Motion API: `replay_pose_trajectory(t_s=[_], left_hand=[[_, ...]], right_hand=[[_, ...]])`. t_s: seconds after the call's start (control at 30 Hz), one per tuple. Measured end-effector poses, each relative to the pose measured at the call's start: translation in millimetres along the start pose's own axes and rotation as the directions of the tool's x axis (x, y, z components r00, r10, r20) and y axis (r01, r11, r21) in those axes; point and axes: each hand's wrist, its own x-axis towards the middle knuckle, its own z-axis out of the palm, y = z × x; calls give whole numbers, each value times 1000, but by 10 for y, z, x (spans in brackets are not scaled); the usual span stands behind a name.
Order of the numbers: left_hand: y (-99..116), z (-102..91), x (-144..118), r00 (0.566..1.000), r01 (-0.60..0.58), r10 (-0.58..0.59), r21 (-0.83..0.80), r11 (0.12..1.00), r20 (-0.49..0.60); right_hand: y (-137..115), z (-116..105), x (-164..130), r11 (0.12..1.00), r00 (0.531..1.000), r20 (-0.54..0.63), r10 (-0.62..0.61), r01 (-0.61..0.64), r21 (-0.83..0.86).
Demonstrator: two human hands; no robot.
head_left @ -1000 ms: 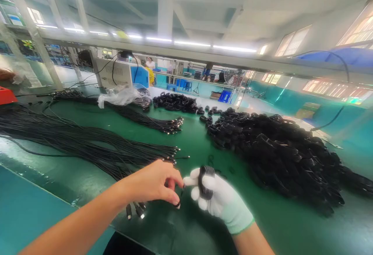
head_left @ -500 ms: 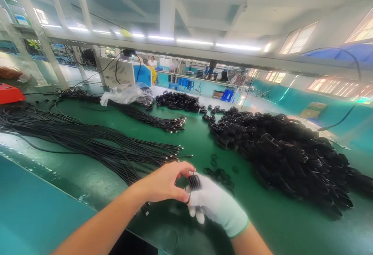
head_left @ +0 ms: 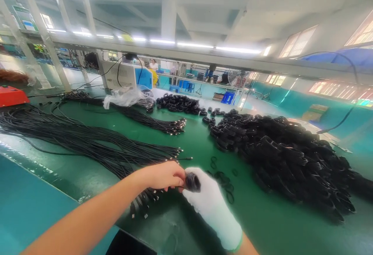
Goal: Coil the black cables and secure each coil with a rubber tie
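My right hand (head_left: 208, 196), in a white glove, is wrapped round a small coil of black cable (head_left: 192, 182), with the coil's ringed end facing up. My bare left hand (head_left: 169, 177) meets the coil from the left, its fingers pressed together at the near edge. A thin dark strand shows by those fingertips; whether it is cable or a band, I cannot tell. Under and behind the left wrist lies a long bundle of straight black cables (head_left: 96, 142) with metal plugs at the ends. Several loose black rings (head_left: 224, 181) lie just right of the glove.
A large heap of coiled black cables (head_left: 279, 158) covers the right of the green table (head_left: 201, 146). Farther back are a smaller heap (head_left: 177, 102), a second cable bundle (head_left: 151, 121), a clear plastic bag (head_left: 124, 97) and a white-blue machine (head_left: 128, 75). A red device (head_left: 13, 95) stands left.
My left thumb and forefinger, spread around the coil with a thin loop between them, have come together at its left side. The coil has turned in my right hand.
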Motion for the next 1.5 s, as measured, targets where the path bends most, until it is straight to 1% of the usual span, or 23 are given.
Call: replay_pose_trajectory(t_s=[0.03, 0.1, 0.17, 0.2, 0.3, 0.4, 0.5, 0.57, 0.63, 0.7, 0.77, 0.83, 0.9, 1.03, 1.1, 1.13, 1.2, 1.27, 1.3, 1.33, 1.37, 1.43, 1.5], left_hand=[[-23, 48, 14, 1000, -2, 1, -52, 999, -14], [-37, 171, 25, 1000, 9, -8, -87, 996, 6], [-6, 258, -5, 1000, 23, -21, -146, 989, 17], [24, 269, -37, 1000, 26, -25, -192, 981, 6], [147, 188, -170, 993, -29, -22, -427, 904, -114], [262, 100, -240, 972, -133, -29, -649, 749, -233], [312, 127, -201, 958, -189, -41, -736, 650, -283], [313, 167, -171, 943, -248, -12, -724, 644, -333], [314, 183, -181, 906, -285, -13, -633, 720, -422], [335, 173, -229, 849, -266, -9, -442, 856, -529], [377, 162, -275, 809, -244, 110, -161, 956, -577], [423, 175, -280, 795, -249, 267, 109, 962, -544], [450, 212, -237, 784, -219, 316, 238, 946, -534], [418, 252, -123, 756, -88, 202, 210, 974, -622], [370, 207, -103, 749, -22, 145, 194, 981, -647], [341, 168, -106, 758, -12, 122, 174, 985, -641], [272, 74, -123, 812, -77, 121, 100, 992, -571], [198, -12, -136, 883, -216, 188, -17, 976, -430], [164, -41, -132, 905, -274, 225, -90, 957, -361], [134, -58, -120, 917, -307, 249, -154, 939, -313], [112, -62, -102, 923, -312, 249, -193, 930, -295], [94, -45, -55, 927, -259, 186, -198, 945, -326], [110, -7, -27, 901, -191, 119, -136, 972, -417]], right_hand=[[-19, -33, -11, 997, 999, 32, -33, 31, 64], [-31, -97, -45, 949, 975, 208, -77, 8, 316], [-15, -147, -81, 816, 911, 384, -150, -105, 568], [0, -163, -94, 746, 890, 412, -197, -137, 652], [54, -169, -105, 611, 879, 363, -308, -109, 784], [97, -125, -85, 582, 864, 366, -345, -110, 806], [105, -89, -65, 568, 859, 372, -352, -121, 814], [96, -91, -59, 552, 870, 348, -348, -109, 826], [87, -105, -57, 553, 886, 333, -322, -110, 826], [90, -112, -52, 581, 893, 364, -265, -153, 799], [112, -101, -42, 607, 882, 424, -203, -227, 762], [148, -76, -25, 614, 872, 458, -174, -268, 742], [183, -51, -6, 583, 867, 464, -182, -285, 761], [207, -22, 33, 421, 841, 519, -156, -418, 805], [198, -6, 48, 374, 872, 479, -95, -415, 829], [190, 3, 53, 360, 891, 448, -69, -397, 844], [168, 18, 56, 314, 894, 446, -47, -411, 856], [139, 27, 53, 267, 852, 521, -50, -491, 829], [123, 29, 52, 257, 822, 567, -51, -538, 803], [108, 28, 51, 268, 807, 588, -46, -557, 786], [93, 24, 51, 312, 819, 573, -36, -536, 784], [74, 8, 54, 482, 883, 469, -7, -408, 775], [67, -17, 58, 660, 940, 339, 26, -271, 701]])
